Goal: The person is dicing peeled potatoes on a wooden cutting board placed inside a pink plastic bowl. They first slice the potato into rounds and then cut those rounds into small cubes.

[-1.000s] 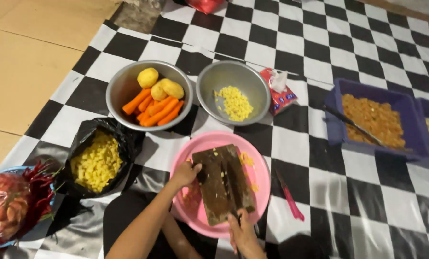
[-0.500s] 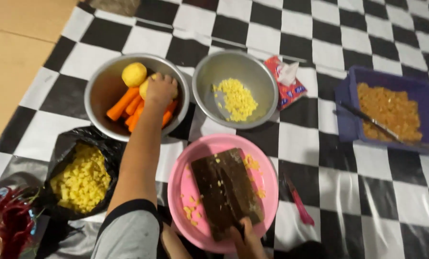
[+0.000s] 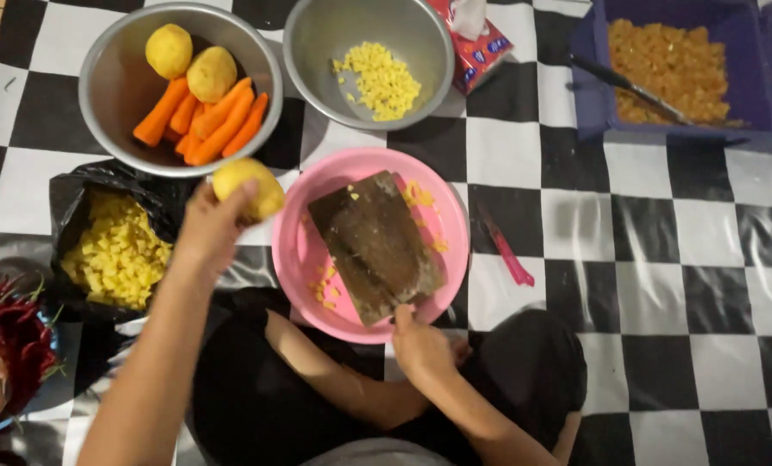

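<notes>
head view, largest first: checkered mat (image 3: pixel 524 164) under everything. on it a pink plate (image 3: pixel 304 250) bears a dark wooden cutting board (image 3: pixel 373 246), its long axis running from upper left to lower right, toward the person's body. a steel bowl of carrots and potatoes (image 3: pixel 110 95) sits up and left of the plate. the left hand (image 3: pixel 209 229) is closed around a peeled yellow potato (image 3: pixel 250 185), held in the air between that bowl and the plate's left rim; the board lies just to its right. the right hand (image 3: pixel 420 345) has its fingers pressed on the board's near corner; whether it grips anything else i cannot tell.
</notes>
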